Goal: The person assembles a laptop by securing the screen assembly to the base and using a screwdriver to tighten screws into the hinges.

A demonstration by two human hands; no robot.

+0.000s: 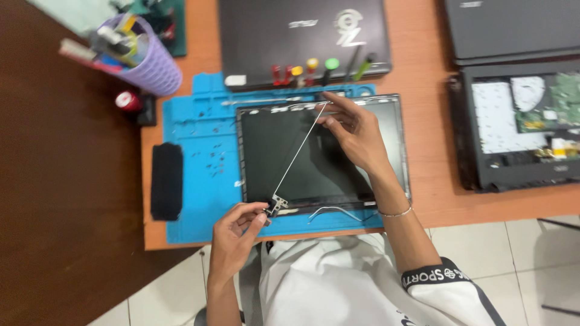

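Left hand (237, 232) pinches the hinge end of a thin silver metal bracket strip (299, 152), which slants across the dark laptop screen panel (272, 151) on a blue work mat (193, 175); right hand (356, 136) pinches its top end.

Thin silver hinge bracket (299, 154), slanted diagonally above dark laptop screen panel (272, 151)

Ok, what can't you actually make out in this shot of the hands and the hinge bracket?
Head view only:
- Bracket: far end hidden behind right hand fingers.
- Left hand: fingertips cover part of the hinge foot; grip unclear.
- Screws on blue mat: too small and blurred to count.
- Cup: contents blurred.
- Open laptop: cut off by right edge.
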